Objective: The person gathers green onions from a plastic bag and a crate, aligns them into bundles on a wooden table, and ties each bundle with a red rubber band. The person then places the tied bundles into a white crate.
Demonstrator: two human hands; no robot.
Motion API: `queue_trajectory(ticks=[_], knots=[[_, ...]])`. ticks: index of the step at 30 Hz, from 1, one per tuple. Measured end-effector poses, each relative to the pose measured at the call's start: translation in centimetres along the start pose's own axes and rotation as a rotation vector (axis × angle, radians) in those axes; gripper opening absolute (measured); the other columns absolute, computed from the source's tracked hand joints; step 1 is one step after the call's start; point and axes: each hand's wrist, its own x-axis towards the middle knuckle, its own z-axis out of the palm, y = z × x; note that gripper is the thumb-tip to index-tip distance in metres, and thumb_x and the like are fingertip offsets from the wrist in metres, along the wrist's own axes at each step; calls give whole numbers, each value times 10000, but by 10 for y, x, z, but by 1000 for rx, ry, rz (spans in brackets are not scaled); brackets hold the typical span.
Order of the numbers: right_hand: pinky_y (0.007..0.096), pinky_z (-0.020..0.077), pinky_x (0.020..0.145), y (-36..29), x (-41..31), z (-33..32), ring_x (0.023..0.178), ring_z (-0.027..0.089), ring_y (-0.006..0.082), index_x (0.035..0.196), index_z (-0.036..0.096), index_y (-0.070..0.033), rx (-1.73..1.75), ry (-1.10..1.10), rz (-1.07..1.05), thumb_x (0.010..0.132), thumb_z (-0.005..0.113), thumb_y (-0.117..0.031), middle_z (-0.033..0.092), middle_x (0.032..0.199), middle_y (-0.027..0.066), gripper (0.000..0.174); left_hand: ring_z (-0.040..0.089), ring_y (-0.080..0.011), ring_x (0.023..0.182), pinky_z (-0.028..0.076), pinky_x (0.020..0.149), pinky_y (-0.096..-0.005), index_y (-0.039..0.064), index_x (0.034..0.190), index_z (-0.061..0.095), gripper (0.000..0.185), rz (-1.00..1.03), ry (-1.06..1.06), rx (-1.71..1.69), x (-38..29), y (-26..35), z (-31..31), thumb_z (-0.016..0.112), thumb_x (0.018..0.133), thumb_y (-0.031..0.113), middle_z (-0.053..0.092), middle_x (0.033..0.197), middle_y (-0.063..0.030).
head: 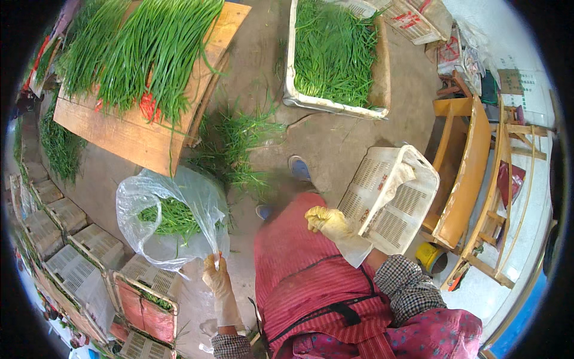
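My gloved left hand (216, 276) pinches the rim of a clear plastic bag (197, 197). The bag's mouth gapes open, and a heap of loose green chive leaves (175, 219) lies inside it. In front of my red striped apron (305, 269) is my right hand (326, 222), in a yellowish glove, its fingers curled in with nothing visible in them. Just beyond the bag, long green chives (152, 58) lie in bunches on a wooden board table (116, 134), some with red ties near their ends.
A white crate (290, 67) full of chives stands ahead. To the right are a tilted white plastic crate (390, 202), a yellow container (430, 258) and wooden furniture frames (462, 179). Stacked crates (89, 251) line the left. Loose chives (242, 139) litter the floor beside the table.
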Motion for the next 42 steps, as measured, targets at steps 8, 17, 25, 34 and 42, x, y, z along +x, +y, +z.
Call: queue_trajectory(ticks=[8, 17, 25, 34, 42], knots=[[277, 507, 621, 2, 14, -78, 680, 627, 116, 986, 672, -50, -389, 33, -221, 832, 649, -65, 662, 753, 35, 157, 650, -258, 897, 505, 783, -353, 10, 1052, 661, 299, 145, -1, 406, 3, 13, 28, 703, 782, 132, 673, 993, -130], [342, 505, 631, -43, 49, -292, 711, 657, 202, 840, 680, -78, -500, 89, -139, 718, 722, -221, 687, 797, 69, 193, 691, -271, 874, 529, 779, -343, 100, 1108, 701, 311, 19, -501, 378, 10, 213, 123, 598, 875, 278, 719, 980, -137], [256, 482, 545, -42, 22, -348, 590, 606, 126, 848, 681, -31, 90, 184, 233, 801, 651, -109, 652, 697, 51, 96, 643, -203, 1008, 477, 894, -315, 84, 1165, 676, 343, 74, -736, 1, 41, 290, 193, 602, 897, 283, 700, 1074, -108], [259, 490, 546, -15, 30, -266, 592, 602, 131, 854, 663, 14, 206, 382, 315, 791, 583, -11, 642, 724, 60, 105, 657, -209, 1009, 490, 882, -299, 64, 1164, 671, 331, 71, -741, 139, 144, 248, 134, 630, 877, 223, 684, 1124, -135], [284, 486, 611, -37, 42, -117, 662, 610, 133, 866, 656, -55, 95, 356, 89, 838, 593, -149, 637, 731, 41, 116, 651, -155, 812, 522, 752, -284, -12, 1118, 663, 324, -65, -808, -69, 267, 215, 63, 642, 855, 177, 687, 1035, -93]])
